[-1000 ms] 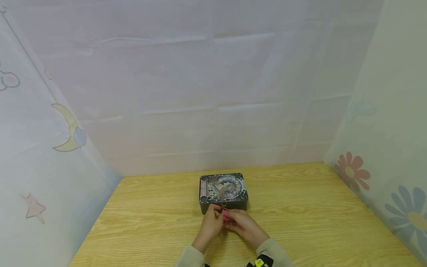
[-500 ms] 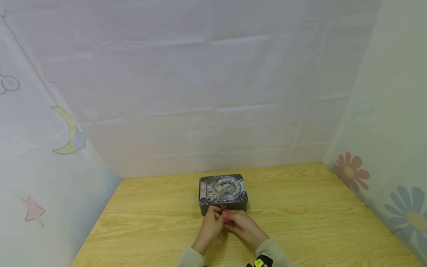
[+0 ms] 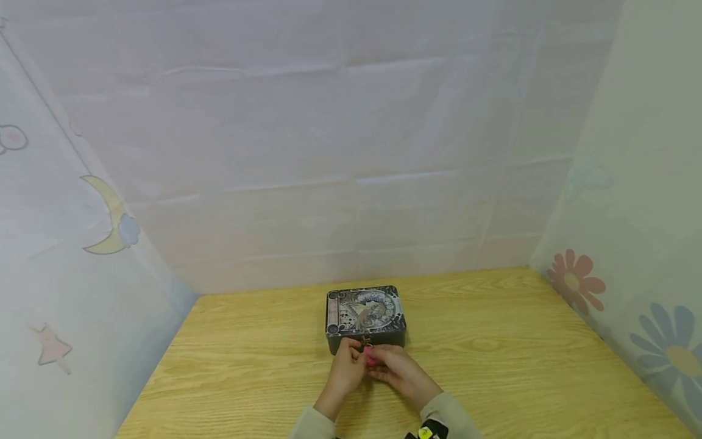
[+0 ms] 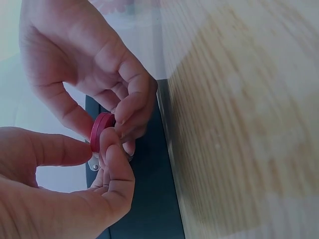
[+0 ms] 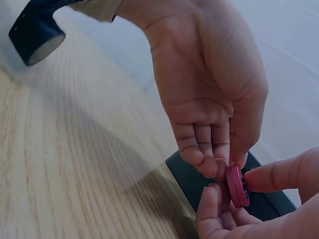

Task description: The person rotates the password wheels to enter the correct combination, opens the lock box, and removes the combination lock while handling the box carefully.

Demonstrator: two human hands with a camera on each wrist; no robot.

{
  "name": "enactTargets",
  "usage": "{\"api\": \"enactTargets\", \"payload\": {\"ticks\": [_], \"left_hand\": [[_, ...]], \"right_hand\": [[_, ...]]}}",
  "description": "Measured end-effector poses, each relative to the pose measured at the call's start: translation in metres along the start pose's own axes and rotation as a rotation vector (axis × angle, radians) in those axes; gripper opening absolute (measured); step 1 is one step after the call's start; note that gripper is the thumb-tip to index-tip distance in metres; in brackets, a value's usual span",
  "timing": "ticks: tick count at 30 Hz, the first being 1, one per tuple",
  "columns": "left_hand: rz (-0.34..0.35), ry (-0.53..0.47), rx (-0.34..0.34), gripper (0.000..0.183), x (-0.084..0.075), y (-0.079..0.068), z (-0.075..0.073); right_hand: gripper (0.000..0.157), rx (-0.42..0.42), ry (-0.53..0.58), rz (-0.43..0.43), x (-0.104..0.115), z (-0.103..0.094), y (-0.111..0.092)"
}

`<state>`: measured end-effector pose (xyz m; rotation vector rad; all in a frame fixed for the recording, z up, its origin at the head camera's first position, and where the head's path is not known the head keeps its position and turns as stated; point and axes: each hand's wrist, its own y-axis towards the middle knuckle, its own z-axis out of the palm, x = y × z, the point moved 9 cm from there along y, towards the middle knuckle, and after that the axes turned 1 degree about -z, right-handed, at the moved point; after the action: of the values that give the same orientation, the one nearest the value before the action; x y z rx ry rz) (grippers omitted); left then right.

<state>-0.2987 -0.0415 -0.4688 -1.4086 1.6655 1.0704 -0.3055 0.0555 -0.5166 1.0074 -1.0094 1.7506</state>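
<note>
A dark tin box (image 3: 364, 317) with a printed picture on its lid stands closed on the table, front side toward me. At its front clasp (image 4: 93, 163) hangs a small pink-red combination padlock (image 3: 370, 356), with a row of tiny dials along its edge in the right wrist view. My left hand (image 3: 344, 373) pinches the padlock between thumb and fingers, its thumb on the dial side. From the other side my right hand (image 3: 404, 373) holds the padlock's body (image 5: 236, 186) with thumb and fingertips. The fingers partly hide the shackle and clasp.
The wood-grain table (image 3: 247, 353) reaches back to a pale cloth wall (image 3: 351, 152). Printed side sheets with a moon (image 3: 109, 216) and flowers (image 3: 576, 277) flank it. A black wrist mount (image 3: 430, 430) sits on the right sleeve.
Both hands keep their hold on the padlock, with barely any finger movement visible. The box stays put; only the head view shifts slightly.
</note>
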Motion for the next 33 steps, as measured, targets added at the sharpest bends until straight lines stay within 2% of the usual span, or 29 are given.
{"api": "enactTargets", "payload": {"ticks": [4,13,23,33], "left_hand": [[-0.012,-0.005,0.008,0.021,0.0019,-0.0007,0.0004],[0.007,-0.067,0.02,0.023,0.0045,-0.0007,0.0029],[-0.008,-0.045,0.009,0.021,0.0071,-0.0007,0.0036],[0.011,-0.039,-0.009,0.019,0.0036,-0.0011,0.0019]], "right_hand": [[0.024,-0.003,-0.035,-0.011,0.0016,0.0013,-0.0003],[0.023,-0.005,-0.005,-0.038,0.0033,0.0036,-0.0005],[0.018,0.011,0.027,-0.033,0.0009,0.0017,-0.0008],[0.026,-0.022,-0.047,-0.013,0.0007,-0.0022,-0.0031]]}}
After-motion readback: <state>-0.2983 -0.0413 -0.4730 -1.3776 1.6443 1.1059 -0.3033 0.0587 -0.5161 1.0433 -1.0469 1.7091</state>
